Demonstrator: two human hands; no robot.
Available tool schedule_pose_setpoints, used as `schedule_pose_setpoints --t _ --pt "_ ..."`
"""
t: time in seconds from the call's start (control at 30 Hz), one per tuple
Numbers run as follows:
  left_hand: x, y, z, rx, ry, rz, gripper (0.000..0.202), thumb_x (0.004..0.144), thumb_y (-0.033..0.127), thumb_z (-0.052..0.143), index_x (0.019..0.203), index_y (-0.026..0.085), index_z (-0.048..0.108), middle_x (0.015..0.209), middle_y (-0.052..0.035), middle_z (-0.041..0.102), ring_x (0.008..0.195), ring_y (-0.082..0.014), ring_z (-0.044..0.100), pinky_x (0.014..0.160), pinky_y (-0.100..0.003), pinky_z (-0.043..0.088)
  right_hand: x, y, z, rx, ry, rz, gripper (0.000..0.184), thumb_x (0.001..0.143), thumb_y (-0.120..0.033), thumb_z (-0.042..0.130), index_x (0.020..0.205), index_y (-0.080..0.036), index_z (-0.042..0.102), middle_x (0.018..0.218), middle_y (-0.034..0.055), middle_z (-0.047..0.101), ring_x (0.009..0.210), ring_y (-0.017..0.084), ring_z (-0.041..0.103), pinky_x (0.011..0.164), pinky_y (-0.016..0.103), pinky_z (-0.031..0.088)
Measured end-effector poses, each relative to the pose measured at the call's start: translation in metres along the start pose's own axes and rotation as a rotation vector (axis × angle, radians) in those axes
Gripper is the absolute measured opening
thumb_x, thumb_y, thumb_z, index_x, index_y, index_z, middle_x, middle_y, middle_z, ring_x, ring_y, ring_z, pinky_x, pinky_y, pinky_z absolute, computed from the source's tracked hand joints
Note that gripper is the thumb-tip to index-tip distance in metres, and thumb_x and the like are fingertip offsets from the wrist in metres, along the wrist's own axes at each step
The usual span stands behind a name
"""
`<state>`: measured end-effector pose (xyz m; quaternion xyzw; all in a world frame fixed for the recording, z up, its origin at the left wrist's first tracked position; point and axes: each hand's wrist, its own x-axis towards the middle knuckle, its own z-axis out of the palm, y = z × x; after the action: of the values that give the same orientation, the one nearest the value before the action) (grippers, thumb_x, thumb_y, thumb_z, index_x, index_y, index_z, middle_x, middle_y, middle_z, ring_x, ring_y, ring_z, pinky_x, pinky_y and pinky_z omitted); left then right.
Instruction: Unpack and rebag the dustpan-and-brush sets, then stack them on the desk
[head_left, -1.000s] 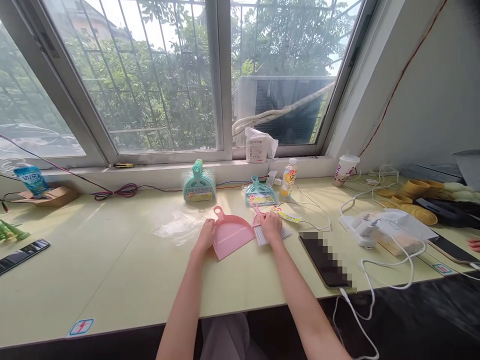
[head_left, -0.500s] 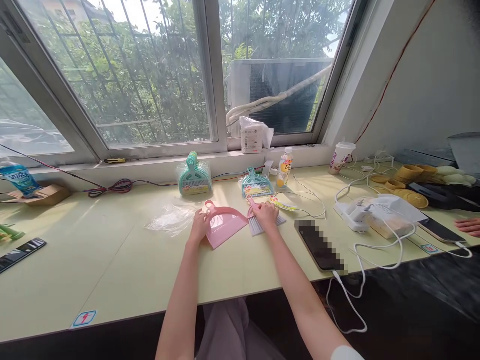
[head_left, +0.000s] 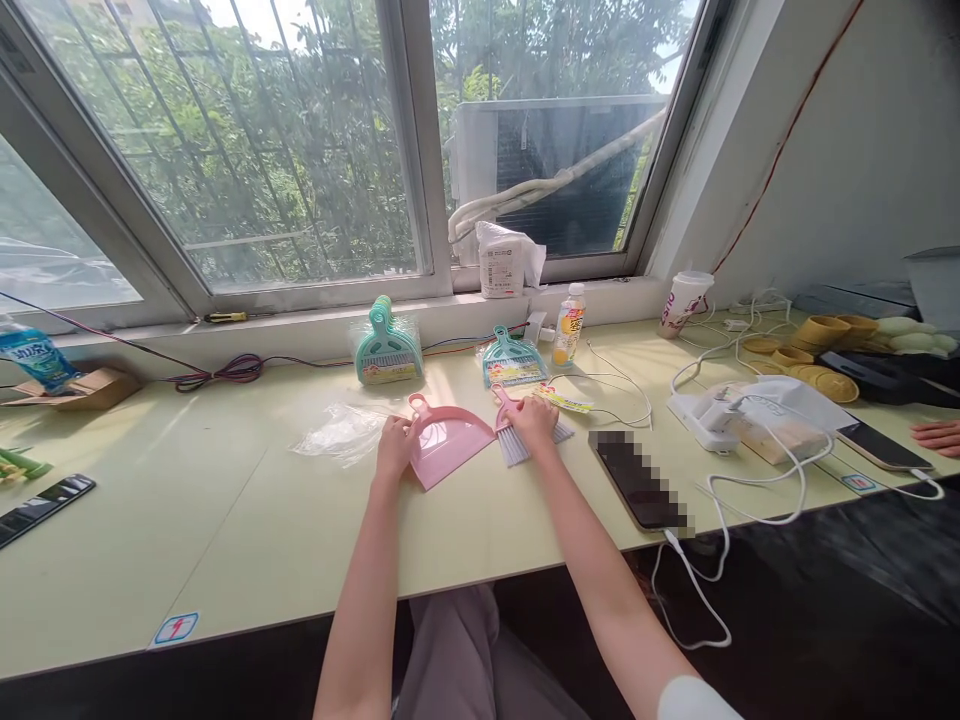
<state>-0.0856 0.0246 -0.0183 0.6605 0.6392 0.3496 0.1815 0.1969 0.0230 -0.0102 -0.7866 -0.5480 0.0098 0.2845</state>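
A pink dustpan [head_left: 453, 444] lies on the pale table, its handle loop pointing to the window. My left hand [head_left: 395, 446] grips its left edge, fingers closed on the rim. Just right of the pan is a small pink brush [head_left: 513, 445] with pale grey bristles, touching or nearly touching the pan's corner. My right hand [head_left: 534, 424] is closed over the brush's back and hides much of it. Crumpled clear plastic wrap [head_left: 339, 436] lies left of my left hand. A yellow label card [head_left: 566, 401] sits behind my right hand.
Green dustpan sets [head_left: 388, 352] and another green set [head_left: 512, 362] stand at the back, beside a juice bottle [head_left: 570, 328]. A phone [head_left: 637, 485] with a white cable is at my right. Farther right are a power strip [head_left: 709, 425] and another person's hand [head_left: 937, 437].
My view has tilted slightly. Both hands keep their hold on the dustpan and the brush, which have hardly moved on the table.
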Motion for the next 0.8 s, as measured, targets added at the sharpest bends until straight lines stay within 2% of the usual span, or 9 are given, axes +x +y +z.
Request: schedule_pose_setpoints --t 0.13,0.27,0.37,0.57,0.7,0.73,0.8 --pt "-0.004 0.009 -0.003 0.12 0.032 -0.041 0.033 0.087 0.042 0.041 0.079 0.018 0.062 0.106 -0.0124 0.053 0.097 -0.0274 0.057 0.075 -0.035 0.043 -0.003 -0.009 -0.015 0.075 0.008 -0.043 0.02 0.073 -0.036 0.062 0.083 -0.019 0.067 0.096 0.0085 0.065 0.095 0.024 0.057 0.08 0.033 0.033" --pt "-0.01 0.023 -0.002 0.199 0.02 -0.05 0.033 0.088 0.041 0.039 0.076 0.019 0.06 0.103 -0.0128 0.055 0.095 -0.0284 0.057 0.075 -0.037 0.043 -0.016 -0.028 -0.023 0.102 -0.105 -0.229 0.017 0.074 -0.037 0.062 0.079 -0.021 0.066 0.092 0.0048 0.066 0.092 0.021 0.057 0.079 0.032 0.032" --pt "-0.016 0.033 0.003 0.235 -0.002 0.015 0.034 0.089 0.041 0.039 0.072 0.02 0.059 0.099 -0.0122 0.057 0.096 -0.0281 0.056 0.075 -0.036 0.042 -0.033 -0.043 -0.02 0.055 -0.215 -0.334 0.017 0.073 -0.037 0.062 0.076 -0.02 0.066 0.088 0.0048 0.066 0.088 0.02 0.058 0.078 0.032 0.032" --pt "-0.027 0.048 0.016 0.143 -0.123 0.202 0.032 0.089 0.04 0.04 0.072 0.02 0.058 0.092 -0.008 0.061 0.088 -0.0229 0.058 0.073 -0.033 0.042 -0.055 -0.059 -0.007 0.017 -0.232 -0.443 0.019 0.076 -0.034 0.06 0.083 -0.017 0.065 0.091 0.0067 0.066 0.09 0.02 0.058 0.079 0.031 0.032" --pt "-0.025 0.048 0.019 0.047 -0.269 0.357 0.032 0.09 0.029 0.033 0.073 0.021 0.059 0.093 -0.0044 0.063 0.092 -0.02 0.057 0.076 -0.03 0.043 -0.054 -0.057 -0.007 0.024 -0.221 -0.441 0.019 0.08 -0.033 0.057 0.087 -0.018 0.064 0.094 0.0062 0.064 0.088 0.019 0.058 0.079 0.031 0.033" --pt "-0.024 0.047 0.018 0.044 -0.283 0.384 0.032 0.089 0.026 0.033 0.073 0.021 0.059 0.094 -0.004 0.063 0.094 -0.0198 0.056 0.076 -0.03 0.044 -0.052 -0.056 -0.008 0.028 -0.226 -0.437 0.019 0.08 -0.033 0.057 0.087 -0.018 0.064 0.094 0.006 0.064 0.087 0.019 0.058 0.079 0.031 0.033" --pt "-0.022 0.045 0.017 0.08 -0.222 0.437 0.025 0.087 0.023 0.037 0.077 0.02 0.06 0.098 -0.0046 0.062 0.096 -0.0203 0.055 0.078 -0.03 0.045 -0.05 -0.055 -0.009 0.049 -0.243 -0.431 0.02 0.081 -0.035 0.057 0.087 -0.018 0.065 0.093 0.0056 0.064 0.086 0.019 0.058 0.078 0.03 0.034"
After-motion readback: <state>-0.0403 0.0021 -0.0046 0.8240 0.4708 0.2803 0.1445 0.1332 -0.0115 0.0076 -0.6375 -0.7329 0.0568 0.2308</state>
